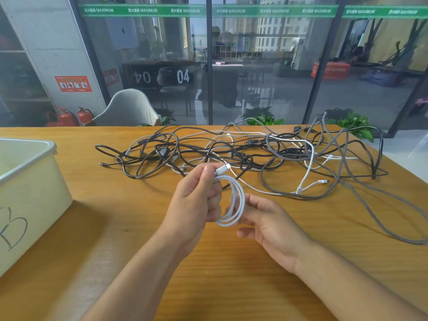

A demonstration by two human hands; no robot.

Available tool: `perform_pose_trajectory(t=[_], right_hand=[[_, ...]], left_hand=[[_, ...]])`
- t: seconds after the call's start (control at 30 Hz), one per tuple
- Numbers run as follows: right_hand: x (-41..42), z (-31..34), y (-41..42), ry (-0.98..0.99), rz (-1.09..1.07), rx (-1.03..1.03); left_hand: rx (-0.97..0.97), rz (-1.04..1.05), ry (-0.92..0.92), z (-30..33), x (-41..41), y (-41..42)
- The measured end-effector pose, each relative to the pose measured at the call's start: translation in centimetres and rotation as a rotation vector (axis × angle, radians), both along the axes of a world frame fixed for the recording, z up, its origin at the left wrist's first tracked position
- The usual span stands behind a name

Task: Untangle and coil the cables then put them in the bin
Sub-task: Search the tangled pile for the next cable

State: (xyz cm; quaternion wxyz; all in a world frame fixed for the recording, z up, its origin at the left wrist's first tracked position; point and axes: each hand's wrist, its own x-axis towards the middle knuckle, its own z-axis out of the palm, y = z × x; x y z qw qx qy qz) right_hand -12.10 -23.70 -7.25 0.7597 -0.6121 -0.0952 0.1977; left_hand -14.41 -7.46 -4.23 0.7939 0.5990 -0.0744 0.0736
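Observation:
My left hand [196,195] grips a white cable [239,200] wound into a small coil, its plug end sticking out past my thumb. My right hand [266,218] holds the lower side of the coil with its fingers round the loops. From the coil the same white cable trails back to the right into the tangle of cables [254,154], a heap of black, grey braided and white leads across the far half of the wooden table [115,216]. The pale bin [34,193], marked with a letter B, stands at the table's left edge.
A grey braided cable [382,218] loops toward the table's right edge. Behind the table stand a pale chair [129,107], potted plants [264,118] and a glass wall. Red fire extinguishers [69,117] sit on the floor at the left.

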Motion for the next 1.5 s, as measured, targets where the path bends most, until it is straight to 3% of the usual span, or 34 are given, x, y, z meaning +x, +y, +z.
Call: perform_pose_trajectory(t=[0.17, 0.37, 0.6, 0.77, 1.03, 1.2, 1.5], right_hand=[[0.2, -0.2, -0.1, -0.016, 0.001, 0.004], [0.1, 0.8, -0.4, 0.017, 0.166, 0.151], [-0.7, 0.8, -0.1, -0.148, 0.167, 0.103], [-0.7, 1.0, 0.4, -0.304, -0.155, -0.042], [-0.8, 0.4, 0.0, -0.765, -0.501, -0.353], [-0.5, 0.6, -0.2, -0.862, -0.582, -0.382], [-0.1, 0.6, -0.9, -1.102, -0.569, -0.506]], left_hand=[[0.072, 0.039, 0.026, -0.4, 0.0, -0.7], [0.078, 0.126, 0.022, -0.4, 0.3, -0.4], [0.09, 0.136, 0.033, -0.6, 0.2, -0.8], [0.054, 0.123, 0.028, -0.6, 0.2, -0.9], [0.041, 0.1, 0.001, -0.6, 0.2, -1.5], [0.089, 0.139, -0.082, -0.7, 0.2, -1.7], [0.45, 0.359, -0.174, -1.4, 0.5, -0.9]])
